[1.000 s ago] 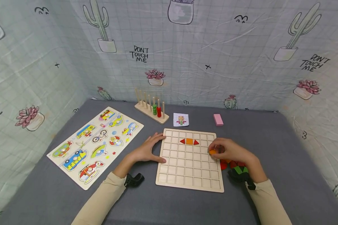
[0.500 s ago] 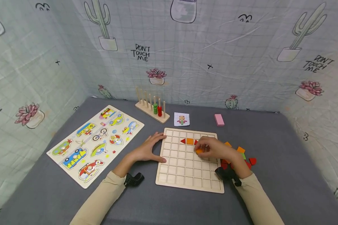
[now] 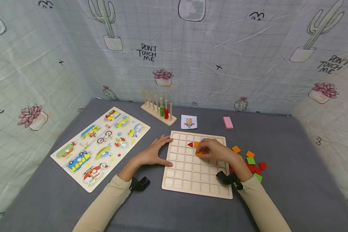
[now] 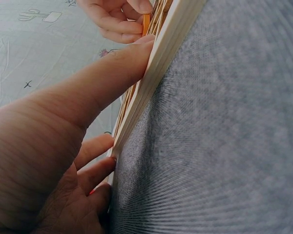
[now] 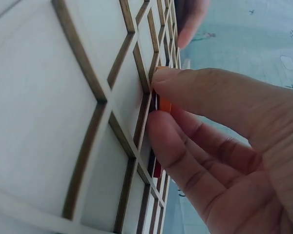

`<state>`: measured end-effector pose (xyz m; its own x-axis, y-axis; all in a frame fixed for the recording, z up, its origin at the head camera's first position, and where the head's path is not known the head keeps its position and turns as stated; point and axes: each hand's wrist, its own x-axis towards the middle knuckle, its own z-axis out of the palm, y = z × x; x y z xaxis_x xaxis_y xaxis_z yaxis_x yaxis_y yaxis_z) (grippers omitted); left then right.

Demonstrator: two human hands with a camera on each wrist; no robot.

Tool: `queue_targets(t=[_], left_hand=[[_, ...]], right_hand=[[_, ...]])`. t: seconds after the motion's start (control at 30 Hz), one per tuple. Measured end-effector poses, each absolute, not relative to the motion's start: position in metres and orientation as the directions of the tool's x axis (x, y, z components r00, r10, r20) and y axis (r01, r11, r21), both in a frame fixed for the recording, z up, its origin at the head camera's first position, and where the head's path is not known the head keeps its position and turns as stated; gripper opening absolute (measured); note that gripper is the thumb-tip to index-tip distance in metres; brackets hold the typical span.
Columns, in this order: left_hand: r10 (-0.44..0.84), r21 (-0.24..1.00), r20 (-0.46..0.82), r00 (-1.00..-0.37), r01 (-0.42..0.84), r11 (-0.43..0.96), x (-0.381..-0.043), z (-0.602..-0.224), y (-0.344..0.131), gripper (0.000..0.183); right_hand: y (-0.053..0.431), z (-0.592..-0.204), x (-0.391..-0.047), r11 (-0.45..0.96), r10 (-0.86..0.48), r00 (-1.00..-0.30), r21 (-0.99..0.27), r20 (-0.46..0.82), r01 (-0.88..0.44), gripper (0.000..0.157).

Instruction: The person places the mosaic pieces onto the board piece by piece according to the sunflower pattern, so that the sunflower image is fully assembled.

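Observation:
A wooden grid board lies in front of me. My left hand is at its left edge, thumb and fingers spread; in the left wrist view the thumb touches the rim. Between thumb and fingertips my right hand pinches an orange square tile, low over the grid's upper middle. Just beyond it, a red triangle tile and another orange square tile sit in neighbouring cells. The right hand hides the cells to their right. Something red shows below the fingers in the right wrist view.
Loose orange, green and red tiles lie right of the board, partly behind the right forearm. Behind it are a pattern card, a pink block and a peg stand. A vehicle puzzle board is at the left.
My right hand has carried the orange square tile leftward from the board's right edge to its upper middle, now covering the right red triangle. The left hand has stayed in place.

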<state>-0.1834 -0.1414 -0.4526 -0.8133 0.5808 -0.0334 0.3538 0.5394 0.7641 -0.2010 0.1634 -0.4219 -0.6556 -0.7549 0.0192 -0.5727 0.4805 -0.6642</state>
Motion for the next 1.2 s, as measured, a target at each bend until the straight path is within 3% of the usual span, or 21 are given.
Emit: queue_targets(t=[0.6, 1.2], left_hand=[[0.587, 0.764, -0.041, -0.809, 0.353, 0.540, -0.185, -0.451, -0.140, 0.095], [0.587, 0.764, -0.043, -0.808, 0.352, 0.541, -0.184, -0.452, -0.142, 0.095]], right_hand=[[0.157, -0.425, -0.197, 0.560, -0.653, -0.757, -0.648, 0.039, -0.517, 0.008], [0.166, -0.421, -0.190, 0.520, -0.656, -0.754, -0.702, 0.037, -0.487, 0.012]])
